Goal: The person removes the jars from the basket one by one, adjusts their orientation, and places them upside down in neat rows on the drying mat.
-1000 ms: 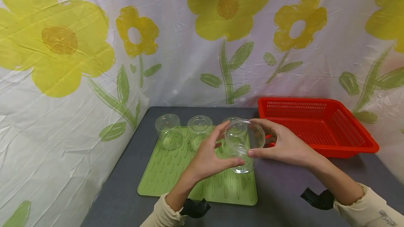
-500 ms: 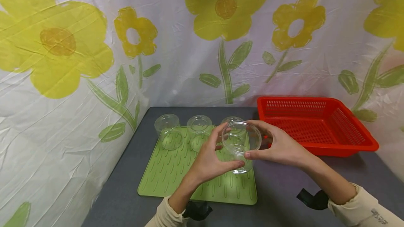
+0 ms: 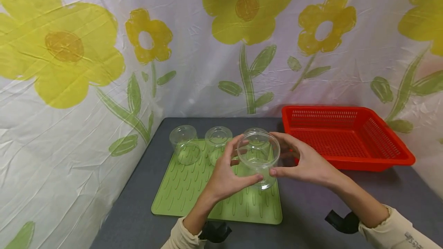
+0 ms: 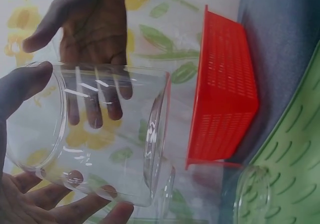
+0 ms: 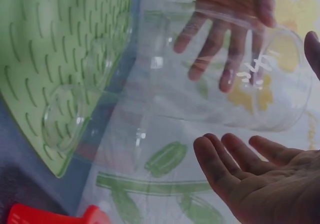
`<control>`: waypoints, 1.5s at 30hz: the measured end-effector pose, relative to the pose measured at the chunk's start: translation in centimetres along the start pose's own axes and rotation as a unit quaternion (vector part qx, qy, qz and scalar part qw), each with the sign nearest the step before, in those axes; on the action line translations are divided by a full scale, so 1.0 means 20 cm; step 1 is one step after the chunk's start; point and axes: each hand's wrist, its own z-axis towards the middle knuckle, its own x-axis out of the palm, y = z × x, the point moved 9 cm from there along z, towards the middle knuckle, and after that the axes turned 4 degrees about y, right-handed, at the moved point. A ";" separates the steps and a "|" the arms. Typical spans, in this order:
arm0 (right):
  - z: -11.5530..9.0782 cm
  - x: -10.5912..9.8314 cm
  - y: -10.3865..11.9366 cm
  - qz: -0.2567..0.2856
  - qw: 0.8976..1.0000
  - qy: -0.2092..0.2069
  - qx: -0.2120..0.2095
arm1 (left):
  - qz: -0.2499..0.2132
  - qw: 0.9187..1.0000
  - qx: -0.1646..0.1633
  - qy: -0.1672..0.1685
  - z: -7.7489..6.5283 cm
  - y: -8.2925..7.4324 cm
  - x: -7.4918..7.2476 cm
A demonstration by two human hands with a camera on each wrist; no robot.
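Note:
A clear plastic cup (image 3: 257, 164) is held above the front right of the green ribbed mat (image 3: 187, 195), its lipped rim up. My left hand (image 3: 223, 176) grips its side, and in the left wrist view the thumb (image 4: 37, 78) lies near the rim with the fingers (image 4: 60, 204) along the wall. On the other side is my right hand (image 3: 306, 160), fingers spread; in the right wrist view its fingers (image 5: 225, 156) look straight and slightly apart from the cup. Three more clear cups stand in a row at the mat's back: left (image 3: 185, 145), middle (image 3: 219, 145) and one partly hidden behind the held cup.
A red perforated plastic basket (image 3: 349, 141) sits on the dark grey table (image 3: 311, 203) at the back right, just beyond my right hand. A white curtain (image 3: 194, 68) with yellow flowers hangs behind and at the left.
The cup has shifted left and its rim has tipped further toward the left hand. Both hands have moved slightly left; the right fingers stand less close around the cup. Basket and mat are unmoved.

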 end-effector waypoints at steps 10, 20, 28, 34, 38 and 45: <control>-0.01 0.07 -0.09 -0.015 1.000 -0.025 0.000 | -0.048 0.999 -0.005 -0.024 -0.03 0.04 -0.03; -0.01 0.13 -0.09 -0.002 0.998 -0.028 -0.050 | -0.105 0.994 0.006 -0.022 -0.04 0.04 0.00; -0.02 0.14 -0.09 0.017 0.997 -0.024 -0.068 | -0.139 0.990 0.015 -0.010 -0.05 0.04 0.03; -0.02 0.14 -0.10 0.024 0.997 -0.025 -0.067 | -0.145 0.989 0.008 -0.001 -0.06 0.05 0.04; -0.03 0.13 -0.10 0.020 0.997 -0.027 -0.072 | -0.146 0.989 0.000 0.006 -0.06 0.06 0.05; -0.04 0.13 -0.11 -0.021 0.997 -0.047 -0.061 | -0.114 0.993 -0.021 0.004 -0.08 0.08 0.00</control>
